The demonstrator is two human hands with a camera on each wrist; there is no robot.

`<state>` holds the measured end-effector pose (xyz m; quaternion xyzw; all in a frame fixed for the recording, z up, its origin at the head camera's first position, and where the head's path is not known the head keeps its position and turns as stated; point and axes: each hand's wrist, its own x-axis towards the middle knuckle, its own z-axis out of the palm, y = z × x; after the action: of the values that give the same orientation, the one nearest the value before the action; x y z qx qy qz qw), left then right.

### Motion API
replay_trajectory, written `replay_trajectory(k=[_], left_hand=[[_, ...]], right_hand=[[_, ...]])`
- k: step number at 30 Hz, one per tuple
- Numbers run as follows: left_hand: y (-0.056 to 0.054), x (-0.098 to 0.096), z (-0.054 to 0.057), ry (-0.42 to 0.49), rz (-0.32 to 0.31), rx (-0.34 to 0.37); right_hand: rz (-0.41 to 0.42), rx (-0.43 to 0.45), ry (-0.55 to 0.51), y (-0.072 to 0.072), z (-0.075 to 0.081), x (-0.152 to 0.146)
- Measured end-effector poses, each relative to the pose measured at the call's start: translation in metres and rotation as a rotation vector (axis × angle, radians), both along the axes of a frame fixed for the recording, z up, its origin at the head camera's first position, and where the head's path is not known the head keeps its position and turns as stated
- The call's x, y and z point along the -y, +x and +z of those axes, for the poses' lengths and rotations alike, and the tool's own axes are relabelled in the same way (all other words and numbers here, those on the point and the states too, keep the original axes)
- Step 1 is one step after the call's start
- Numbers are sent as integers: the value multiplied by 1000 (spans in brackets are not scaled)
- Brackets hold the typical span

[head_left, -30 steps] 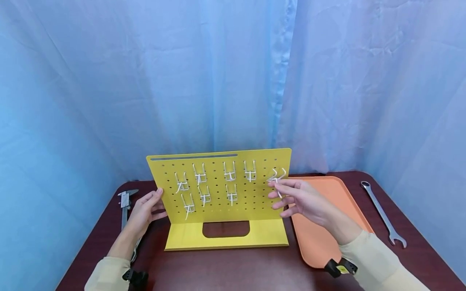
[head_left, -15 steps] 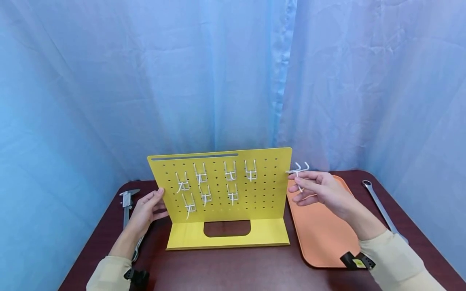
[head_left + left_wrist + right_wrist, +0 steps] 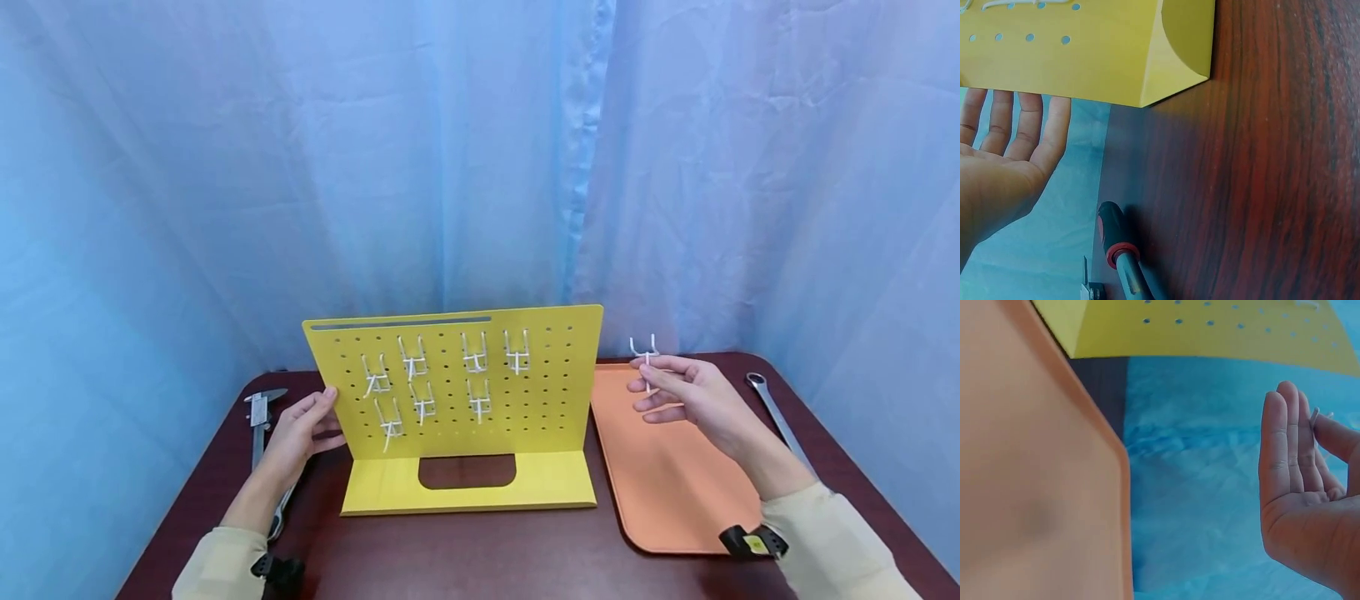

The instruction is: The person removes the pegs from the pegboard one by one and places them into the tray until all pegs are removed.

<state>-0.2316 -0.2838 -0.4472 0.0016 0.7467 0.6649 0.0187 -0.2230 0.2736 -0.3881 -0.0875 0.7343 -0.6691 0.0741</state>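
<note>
A yellow pegboard [image 3: 450, 442] stands upright on its flat base at the middle of the table. Several white double-pronged hooks [image 3: 474, 360] sit in its holes, mostly on the left and centre. My left hand [image 3: 298, 433] grips the board's left edge, thumb at the front; in the left wrist view its fingers [image 3: 1025, 128] reach behind the panel. Off the board's right side, above an orange tray [image 3: 630, 475], my right hand [image 3: 697, 404] pinches a loose white pegboard hook [image 3: 647, 354] between thumb and fingers, prongs upward. The right wrist view shows little of this hook.
A large wrench [image 3: 778, 421] lies right of the tray, partly behind the right forearm. At the left lies a caliper [image 3: 258, 412]. Near it is a tool with a black handle and red collar [image 3: 1121, 247]. Blue curtains [image 3: 442, 167] enclose the table.
My right hand has drawn the hook away from the board's upper right, moving rightward until it is over the tray. The left hand stays on the board's edge.
</note>
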Motion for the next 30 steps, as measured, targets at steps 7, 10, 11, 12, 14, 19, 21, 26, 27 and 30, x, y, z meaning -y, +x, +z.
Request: replay_trajectory(k=[7, 10, 11, 12, 14, 19, 21, 26, 27, 30], left_hand=[[5, 6, 2, -6, 10, -7], [5, 6, 2, 2, 0, -10], [5, 6, 2, 6, -3, -10], [4, 5, 2, 9, -7, -11], [3, 5, 1, 15, -11, -14], [-1, 1, -2, 25, -18, -19], [-2, 0, -2, 27, -23, -20], [-3, 0, -3, 29, -23, -20], [-3, 0, -3, 30, -21, -20], [-2, 0, -2, 31, -15, -16]], right_hand=[[-51, 58, -1, -17, -19, -3], [-69, 90, -2, -24, -24, -2], [-75, 99, -5, -26, -26, -3], [-83, 107, -9, -28, -27, -3], [-96, 119, -25, -32, -31, -3], [-123, 170, -114, -43, -43, -4], [-123, 195, -133, -47, -49, -4], [-137, 227, -77, -56, -60, -1], [-144, 234, -63, -58, -62, -1], [-161, 268, -49, -64, -69, 0]])
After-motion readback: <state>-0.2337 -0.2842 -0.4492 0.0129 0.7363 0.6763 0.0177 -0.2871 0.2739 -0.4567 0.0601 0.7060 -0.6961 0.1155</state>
